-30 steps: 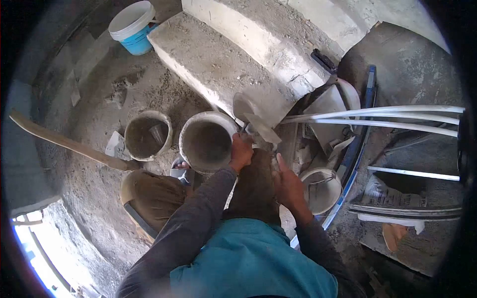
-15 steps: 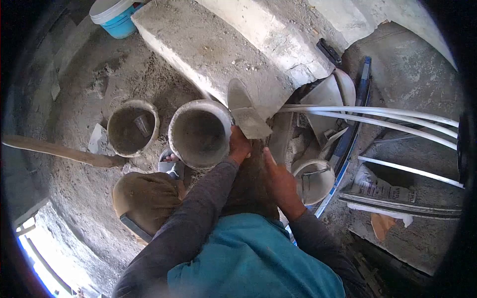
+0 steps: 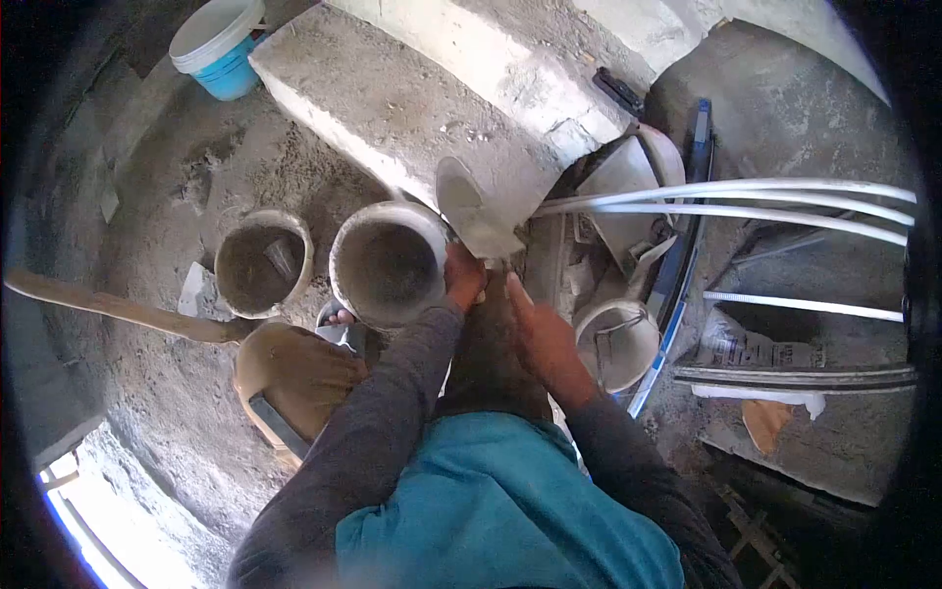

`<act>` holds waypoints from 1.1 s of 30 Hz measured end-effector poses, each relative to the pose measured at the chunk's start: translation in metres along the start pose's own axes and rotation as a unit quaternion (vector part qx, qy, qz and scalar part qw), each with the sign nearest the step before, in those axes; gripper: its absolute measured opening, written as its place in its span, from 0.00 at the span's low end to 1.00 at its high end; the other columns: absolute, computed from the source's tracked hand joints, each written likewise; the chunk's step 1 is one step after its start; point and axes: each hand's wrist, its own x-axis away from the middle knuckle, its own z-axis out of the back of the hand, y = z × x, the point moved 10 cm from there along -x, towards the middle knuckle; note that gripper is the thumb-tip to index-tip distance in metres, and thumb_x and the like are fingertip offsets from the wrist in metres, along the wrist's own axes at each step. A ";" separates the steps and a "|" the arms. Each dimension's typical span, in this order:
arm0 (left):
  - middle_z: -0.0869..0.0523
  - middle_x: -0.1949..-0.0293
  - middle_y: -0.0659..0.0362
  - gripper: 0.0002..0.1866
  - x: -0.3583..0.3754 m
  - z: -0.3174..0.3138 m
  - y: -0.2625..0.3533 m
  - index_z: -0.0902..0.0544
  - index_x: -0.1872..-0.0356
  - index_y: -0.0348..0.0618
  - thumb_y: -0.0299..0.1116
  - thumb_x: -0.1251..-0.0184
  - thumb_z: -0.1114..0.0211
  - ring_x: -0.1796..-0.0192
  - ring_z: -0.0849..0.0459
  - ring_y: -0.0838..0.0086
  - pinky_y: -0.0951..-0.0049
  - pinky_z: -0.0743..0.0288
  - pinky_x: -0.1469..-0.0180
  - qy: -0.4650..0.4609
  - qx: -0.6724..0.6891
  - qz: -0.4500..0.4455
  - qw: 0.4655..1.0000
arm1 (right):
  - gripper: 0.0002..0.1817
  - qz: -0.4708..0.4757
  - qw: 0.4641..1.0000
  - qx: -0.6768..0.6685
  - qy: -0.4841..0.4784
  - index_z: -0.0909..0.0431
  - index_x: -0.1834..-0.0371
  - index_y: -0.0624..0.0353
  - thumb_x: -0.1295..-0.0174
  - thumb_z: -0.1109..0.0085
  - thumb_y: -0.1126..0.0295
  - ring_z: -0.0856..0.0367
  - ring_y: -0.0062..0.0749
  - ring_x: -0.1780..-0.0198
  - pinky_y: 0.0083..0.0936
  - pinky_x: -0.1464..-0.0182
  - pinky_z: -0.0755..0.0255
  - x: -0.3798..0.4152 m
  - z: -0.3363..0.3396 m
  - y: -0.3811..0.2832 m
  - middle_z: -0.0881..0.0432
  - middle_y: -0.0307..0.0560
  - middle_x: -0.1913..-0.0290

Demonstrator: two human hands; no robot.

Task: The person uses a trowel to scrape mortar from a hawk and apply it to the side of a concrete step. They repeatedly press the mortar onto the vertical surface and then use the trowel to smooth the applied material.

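Note:
My left hand (image 3: 463, 277) is closed round the handle of a trowel (image 3: 459, 187), whose rounded metal blade points up and away from me. A flatter, angled blade face (image 3: 491, 236) overlaps it, right above my hands. My right hand (image 3: 548, 339) is just to the right, its index finger stretched toward the lower edge of that blade and its other fingers curled; I cannot tell what they hold. Beside my left hand stands a mortar-crusted bucket (image 3: 390, 263), dark inside. Another round bucket (image 3: 622, 346) with a wire handle sits close to the right of my right hand.
A person in a brown cap (image 3: 294, 378) is low at the left, near a wooden handle (image 3: 118, 312). A crusted bucket (image 3: 263, 265) holds a clear cup. Concrete steps (image 3: 392, 93) rise ahead. White pipes (image 3: 765, 196) and a blue-edged level (image 3: 687, 265) lie at right.
The trowel blade and both hands have shifted slightly left, and my right hand is a little closer to my left. The view has tilted slightly; the capped head has moved slightly right.

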 end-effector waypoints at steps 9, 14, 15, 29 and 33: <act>0.17 0.52 0.37 0.24 -0.002 -0.011 -0.035 0.29 0.44 0.33 0.45 0.28 0.45 0.50 0.21 0.36 0.47 0.27 0.48 -0.047 0.080 0.151 0.984 | 0.36 0.001 0.999 0.042 -0.022 0.45 0.24 0.52 0.38 0.48 0.70 0.18 0.59 0.70 0.50 0.68 0.26 -0.018 0.001 -0.008 0.20 0.64 0.70; 0.18 0.54 0.32 0.27 -0.003 -0.003 -0.016 0.32 0.43 0.32 0.47 0.28 0.44 0.55 0.19 0.34 0.46 0.25 0.53 -0.015 0.062 0.000 0.998 | 0.34 -0.006 0.998 0.052 -0.036 0.45 0.24 0.51 0.35 0.49 0.67 0.18 0.60 0.69 0.51 0.67 0.26 -0.015 0.005 -0.014 0.21 0.64 0.70; 0.19 0.53 0.31 0.27 -0.006 -0.006 -0.026 0.32 0.42 0.32 0.48 0.29 0.44 0.56 0.19 0.34 0.47 0.25 0.53 -0.031 0.039 0.037 0.998 | 0.33 0.003 0.999 0.038 -0.013 0.44 0.24 0.50 0.34 0.49 0.67 0.18 0.61 0.68 0.52 0.66 0.26 -0.027 0.001 -0.013 0.21 0.64 0.70; 0.20 0.60 0.50 0.18 0.022 0.069 0.090 0.32 0.47 0.37 0.44 0.22 0.52 0.62 0.18 0.66 0.65 0.22 0.60 0.104 0.134 -0.109 0.980 | 0.24 -0.046 0.932 -0.326 0.153 0.26 0.57 0.68 0.43 0.30 0.57 0.19 0.37 0.66 0.37 0.61 0.25 -0.055 0.023 0.024 0.19 0.51 0.67; 0.19 0.55 0.51 0.20 0.032 0.101 0.142 0.33 0.44 0.35 0.44 0.21 0.55 0.56 0.20 0.66 0.65 0.26 0.51 0.044 0.330 -0.124 0.935 | 0.23 -0.026 0.868 -0.484 0.107 0.29 0.50 0.66 0.42 0.31 0.66 0.20 0.23 0.67 0.21 0.72 0.26 -0.066 0.008 0.017 0.21 0.42 0.67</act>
